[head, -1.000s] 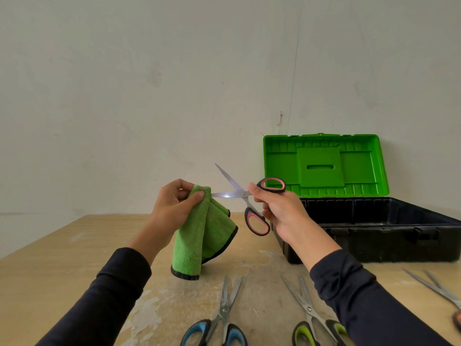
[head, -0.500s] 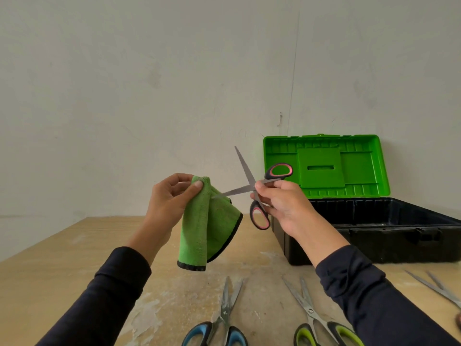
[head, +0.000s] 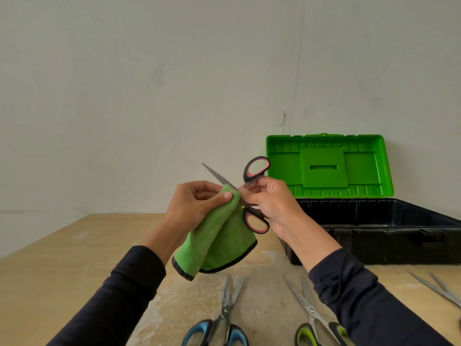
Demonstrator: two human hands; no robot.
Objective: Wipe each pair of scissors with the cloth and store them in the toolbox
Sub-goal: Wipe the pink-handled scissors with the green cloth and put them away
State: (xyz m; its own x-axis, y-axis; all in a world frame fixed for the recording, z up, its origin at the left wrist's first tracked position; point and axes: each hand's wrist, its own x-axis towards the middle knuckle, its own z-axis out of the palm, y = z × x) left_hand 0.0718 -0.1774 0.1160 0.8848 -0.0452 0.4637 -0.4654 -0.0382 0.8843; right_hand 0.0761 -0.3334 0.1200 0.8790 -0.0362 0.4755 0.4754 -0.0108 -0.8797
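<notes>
The left hand (head: 194, 206) pinches a fuzzy green microfiber cloth (head: 219, 243) around one steel blade; the right hand (head: 272, 203) grips the pink-handled scissors (head: 249, 193), blades spread.

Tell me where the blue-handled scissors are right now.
The blue-handled scissors lie on the table at the bottom centre of the head view, blades pointing away from the person, below the green cloth and left of the yellow-green-handled scissors.

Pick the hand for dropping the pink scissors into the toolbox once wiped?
Right. The right hand already holds the pink scissors and is nearer the open toolbox; the left hand holds the cloth.
</notes>
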